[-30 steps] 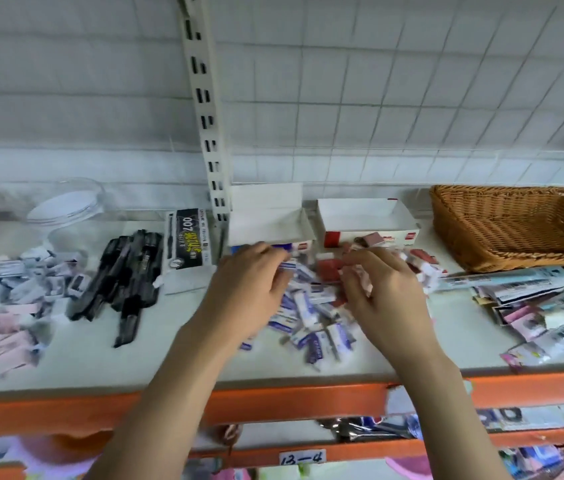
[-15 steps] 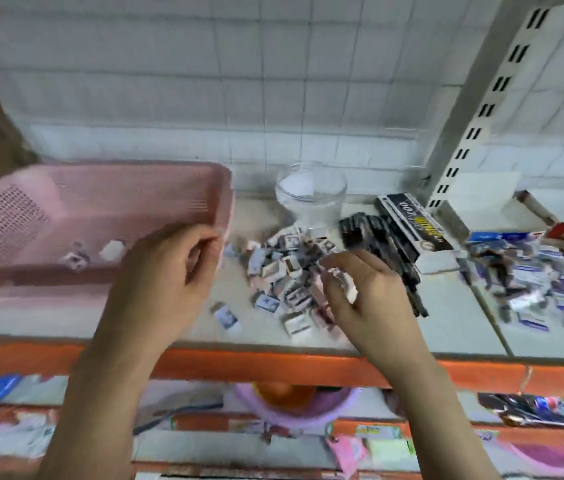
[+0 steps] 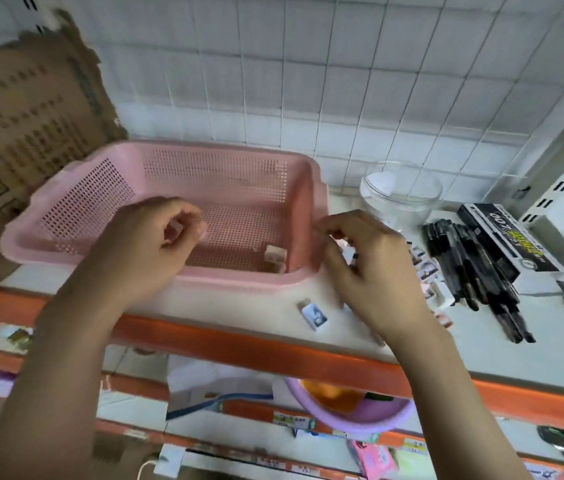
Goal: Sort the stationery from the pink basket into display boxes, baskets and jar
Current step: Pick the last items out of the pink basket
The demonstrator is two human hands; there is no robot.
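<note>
White shelf (image 3: 533,348) carries pink basket (image 3: 155,168), glass jar (image 3: 400,195), black pens (image 3: 478,271), loose eraser (image 3: 314,315).

The black marker box (image 3: 509,242) lies on the shelf, to the right of the right grip (image 3: 370,268), beyond the pile of black pens. Its top face carries the number "100" in large white digits, printed upside down from this view; the yellow lettering beside the digits is too blurred to read. The cardboard carton (image 3: 20,133), to the left of the left grip (image 3: 148,247), bears printed handling symbols in boxes; no wording on it is legible. Price tags on the lower shelf edge are unreadable.
</note>
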